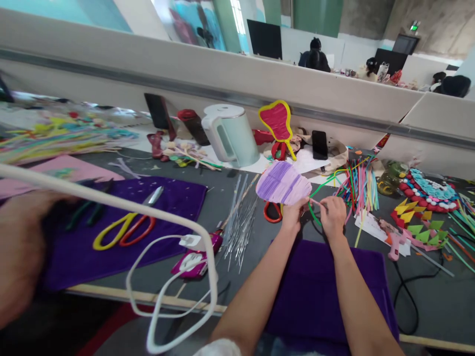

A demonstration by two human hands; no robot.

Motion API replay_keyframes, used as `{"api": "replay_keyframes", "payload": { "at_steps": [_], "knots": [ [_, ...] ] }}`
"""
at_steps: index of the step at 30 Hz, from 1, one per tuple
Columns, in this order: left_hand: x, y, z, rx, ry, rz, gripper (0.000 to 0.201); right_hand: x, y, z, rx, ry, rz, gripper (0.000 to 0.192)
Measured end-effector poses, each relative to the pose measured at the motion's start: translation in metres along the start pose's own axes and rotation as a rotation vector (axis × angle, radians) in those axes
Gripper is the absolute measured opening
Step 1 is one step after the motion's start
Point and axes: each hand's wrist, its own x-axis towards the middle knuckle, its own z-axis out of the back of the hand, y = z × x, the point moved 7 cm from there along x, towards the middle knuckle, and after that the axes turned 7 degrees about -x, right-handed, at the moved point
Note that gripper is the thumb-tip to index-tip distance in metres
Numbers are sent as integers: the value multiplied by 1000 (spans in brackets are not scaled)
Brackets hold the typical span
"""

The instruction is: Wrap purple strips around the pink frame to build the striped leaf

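A rounded craft panel [284,183] with light and dark purple stripes is held by my left hand [293,213], closed at its lower right edge. The panel looks wrapped in fuzzy strands. From there a thin pink pipe cleaner [315,201] runs across to my right hand [333,212], whose fingers pinch it. Just behind the hands lies a green pipe cleaner [314,215]. Below my forearms is a folded purple cloth [326,291]. Red-handled scissors [273,211] lie partly hidden under the panel.
Another person's blurred arm [18,247] reaches in at left, near yellow-and-red scissors [128,230] on a purple cloth [174,198]. A white cable [178,225] crosses the foreground. Behind stand a kettle [237,138] and a phone [319,145]. Bundled pipe cleaners [363,188] and a pink glue gun [395,244] lie right.
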Motion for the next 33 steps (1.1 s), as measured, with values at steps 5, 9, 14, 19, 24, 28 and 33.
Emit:
{"api": "replay_keyframes", "payload": {
  "at_steps": [5, 9, 14, 19, 24, 28, 33],
  "knots": [
    [1, 4, 2, -6, 32, 67, 31, -2, 21, -5, -120, 154, 160, 22],
    [-1, 7, 3, -12, -3, 57, 31, -5, 27, -4, -83, 104, 219, 20],
    [-4, 12, 1, 42, 2, 89, 29, -6, 14, -4, 21, 16, 110, 12],
    [-6, 18, -1, 139, 41, 74, 31, -4, -8, -2, 95, -42, -94, 19],
    [-9, 19, -8, 208, 103, 49, 31, -6, -31, -6, 144, -53, -314, 24],
    [-11, 17, -13, 239, 157, 14, 30, -8, -47, -16, 332, 6, -516, 23],
    [-11, 13, -15, 255, 178, -22, 32, -8, -56, -26, 582, 74, -644, 24]
  ]
}}
